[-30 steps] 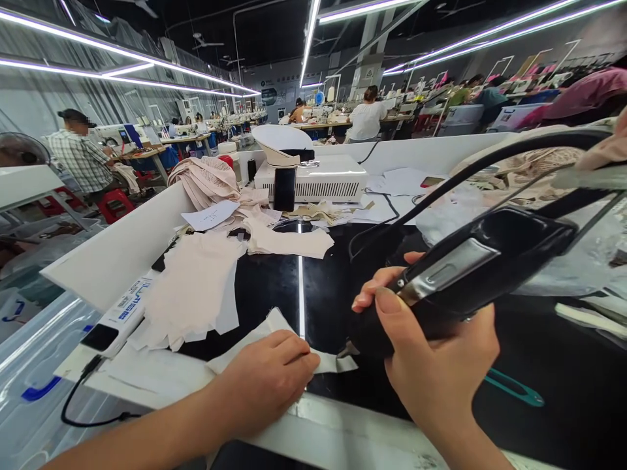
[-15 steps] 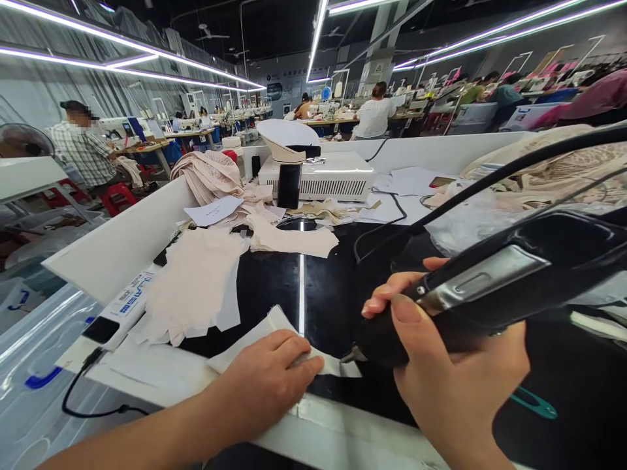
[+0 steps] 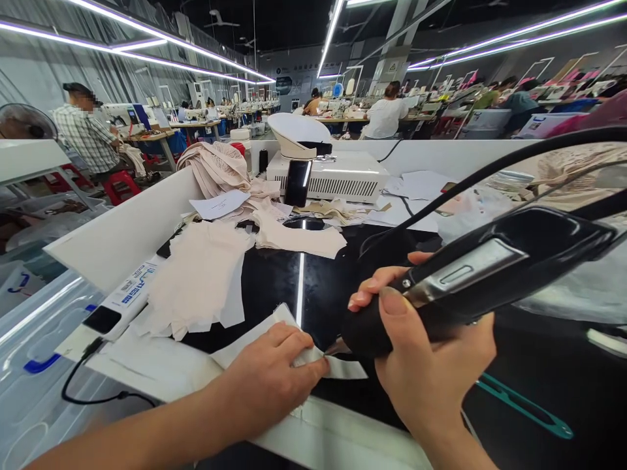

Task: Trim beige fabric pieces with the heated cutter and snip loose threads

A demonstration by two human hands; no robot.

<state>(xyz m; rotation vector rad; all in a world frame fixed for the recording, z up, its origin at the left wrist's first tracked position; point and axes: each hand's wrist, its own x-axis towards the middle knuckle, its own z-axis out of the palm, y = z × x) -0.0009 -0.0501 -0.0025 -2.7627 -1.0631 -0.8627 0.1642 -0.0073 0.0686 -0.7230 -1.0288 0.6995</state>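
My right hand [image 3: 431, 365] is wrapped round a black corded hand tool [image 3: 470, 281] with a silver trigger plate, thumb on top. Its metal tip touches a small white fabric strip [image 3: 337, 367] on the glossy black table [image 3: 274, 281]. My left hand [image 3: 267, 382] lies on that strip just left of the tip, fingers curled and pressing it down.
A pile of pale fabric pieces [image 3: 196, 281] lies to the left, with a white device and cable [image 3: 117, 307] beside it. A white machine [image 3: 328, 173] stands at the back. Teal snips [image 3: 524, 408] lie at right. A bagged fabric heap [image 3: 563, 189] sits far right. People work at distant tables.
The view has shifted a little. My right hand brought the tool tip slightly left, closer to my left fingers. The left hand stays pressed on the strip.
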